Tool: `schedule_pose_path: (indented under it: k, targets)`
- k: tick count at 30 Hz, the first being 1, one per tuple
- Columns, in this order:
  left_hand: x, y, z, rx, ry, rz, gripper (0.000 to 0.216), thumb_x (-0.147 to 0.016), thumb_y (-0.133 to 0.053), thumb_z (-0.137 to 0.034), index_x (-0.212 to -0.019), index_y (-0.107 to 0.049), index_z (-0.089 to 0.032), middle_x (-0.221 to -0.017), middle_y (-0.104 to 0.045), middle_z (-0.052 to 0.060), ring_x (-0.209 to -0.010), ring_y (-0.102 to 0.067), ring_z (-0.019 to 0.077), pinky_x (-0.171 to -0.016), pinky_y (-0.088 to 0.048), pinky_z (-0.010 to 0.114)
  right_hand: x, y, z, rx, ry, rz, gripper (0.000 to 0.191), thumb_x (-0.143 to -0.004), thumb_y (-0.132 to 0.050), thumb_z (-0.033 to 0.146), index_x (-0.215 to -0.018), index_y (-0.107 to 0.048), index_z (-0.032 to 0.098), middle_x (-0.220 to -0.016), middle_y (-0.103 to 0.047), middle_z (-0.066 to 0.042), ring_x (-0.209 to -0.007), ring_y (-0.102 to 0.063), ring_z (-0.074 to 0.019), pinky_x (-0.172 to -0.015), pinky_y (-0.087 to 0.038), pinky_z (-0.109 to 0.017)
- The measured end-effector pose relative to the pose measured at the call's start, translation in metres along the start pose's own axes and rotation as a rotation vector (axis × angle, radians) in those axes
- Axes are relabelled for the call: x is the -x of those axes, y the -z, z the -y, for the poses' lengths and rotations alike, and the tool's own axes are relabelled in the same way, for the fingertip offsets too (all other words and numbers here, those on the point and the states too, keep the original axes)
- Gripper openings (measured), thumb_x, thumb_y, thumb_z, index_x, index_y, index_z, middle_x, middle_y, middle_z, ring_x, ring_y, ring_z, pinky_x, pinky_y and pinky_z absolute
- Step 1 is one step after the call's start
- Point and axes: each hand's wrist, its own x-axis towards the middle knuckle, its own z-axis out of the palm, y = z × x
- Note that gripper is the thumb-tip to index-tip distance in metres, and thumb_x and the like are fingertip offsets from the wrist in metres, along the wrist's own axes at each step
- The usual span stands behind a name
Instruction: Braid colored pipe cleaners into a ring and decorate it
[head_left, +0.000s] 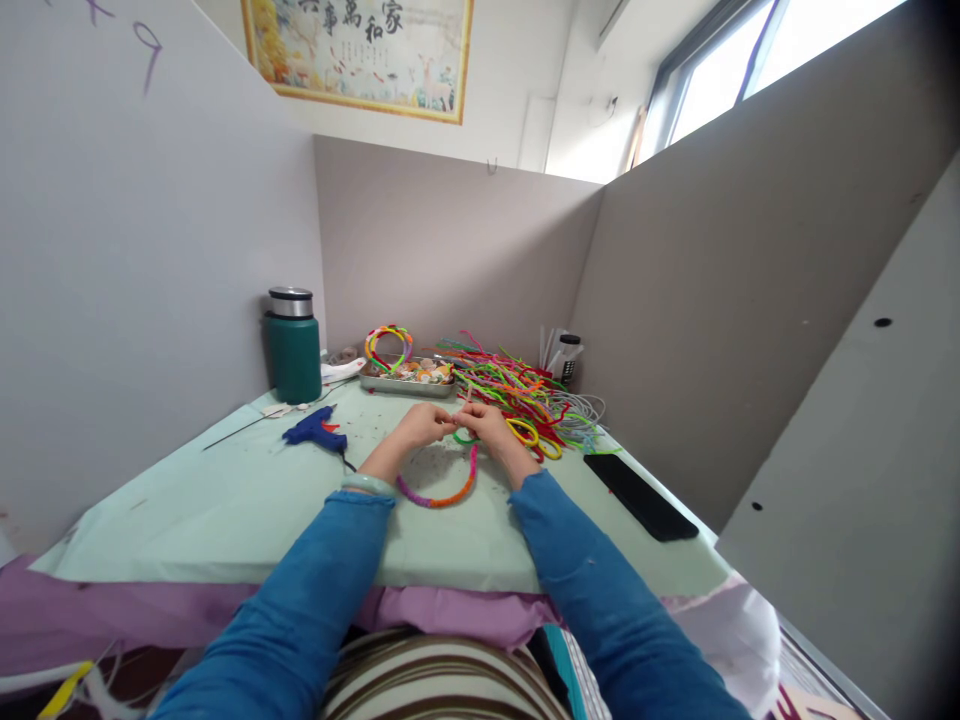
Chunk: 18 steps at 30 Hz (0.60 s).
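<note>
My left hand and my right hand meet over the middle of the pale green mat, both with fingers closed. Between them they pinch a headband wrapped in pipe cleaners, whose pink, orange and purple arc curves down towards me. A green pipe cleaner loops at the spot where my fingers grip. A pale bangle sits on my left wrist, and both sleeves are blue.
A blue glue gun lies left of my hands. A green flask stands at the back left, beside a metal tray holding a finished colourful headband. A heap of pipe cleaners and a black phone lie to the right. Partition walls enclose the table.
</note>
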Motion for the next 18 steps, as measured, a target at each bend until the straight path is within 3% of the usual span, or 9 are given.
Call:
schedule_pose_path:
  k: [7, 18]
  targets:
    - [-0.0024, -0.0025, 0.0016, 0.015, 0.019, -0.055, 0.043, -0.067, -0.058, -0.053, -0.077, -0.073, -0.014, -0.050, -0.051, -0.001, -0.050, -0.041, 0.0099, -0.048, -0.027, 0.020, -0.0013, -0.0009, -0.0011, -0.021, 0.023, -0.003, 0.028, -0.061, -0.069, 0.042, -0.063, -0.058, 0.017, -0.055, -0.046, 0.004, -0.050, -0.036, -0.0081, -0.048, -0.026, -0.024]
    - [0.0029, -0.0005, -0.0074, -0.079, 0.015, -0.081, 0.033, -0.070, -0.052, -0.040, -0.075, -0.074, -0.016, -0.046, -0.048, -0.001, -0.050, -0.042, 0.0114, -0.050, -0.024, 0.022, -0.0015, -0.0021, -0.0011, 0.042, 0.058, -0.010, 0.028, -0.066, -0.064, 0.043, -0.063, -0.054, 0.018, -0.054, -0.044, 0.004, -0.050, -0.036, -0.0086, -0.048, -0.027, -0.024]
